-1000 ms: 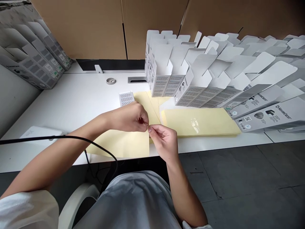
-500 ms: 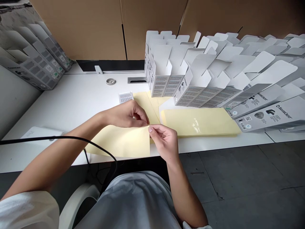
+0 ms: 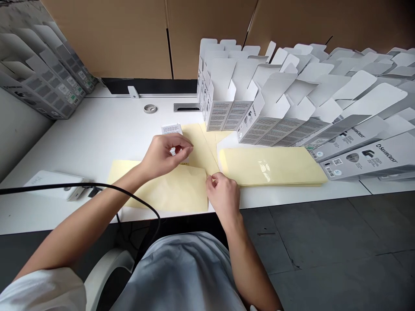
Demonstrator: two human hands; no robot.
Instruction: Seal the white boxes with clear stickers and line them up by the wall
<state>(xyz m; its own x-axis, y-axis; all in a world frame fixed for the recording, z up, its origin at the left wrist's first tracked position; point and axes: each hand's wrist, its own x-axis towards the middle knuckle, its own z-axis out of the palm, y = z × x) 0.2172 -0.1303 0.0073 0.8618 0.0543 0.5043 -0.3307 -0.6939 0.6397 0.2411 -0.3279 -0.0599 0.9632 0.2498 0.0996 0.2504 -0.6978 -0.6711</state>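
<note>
My left hand (image 3: 168, 153) is raised over the table, thumb and index fingertips pinched together. Whatever is between them, if anything, is too small to make out. Below it lies a smooth yellow sheet (image 3: 175, 190), partly under my left wrist. My right hand (image 3: 224, 192) is closed at the sheet's right corner, gripping its edge. Behind my left hand, a small white printed box or card (image 3: 171, 128) is partly hidden, resting near more yellow sheets (image 3: 202, 147). To the right lies a stack of yellow sheets (image 3: 272, 166) with shiny clear patches on top.
Rows of open-topped grey-white cartons (image 3: 275, 108) crowd the right and back. More cartons (image 3: 48, 77) stand at the left. A tape roll (image 3: 150, 109) and a white power-bank-like device (image 3: 55, 183) lie on the table. A black cable (image 3: 113, 186) crosses over my left forearm.
My left hand has lifted away from the sheet's corner, moving left with fingertips pinched. My right hand stays at the corner, its fingers now curled more tightly. The sheet has settled flatter.
</note>
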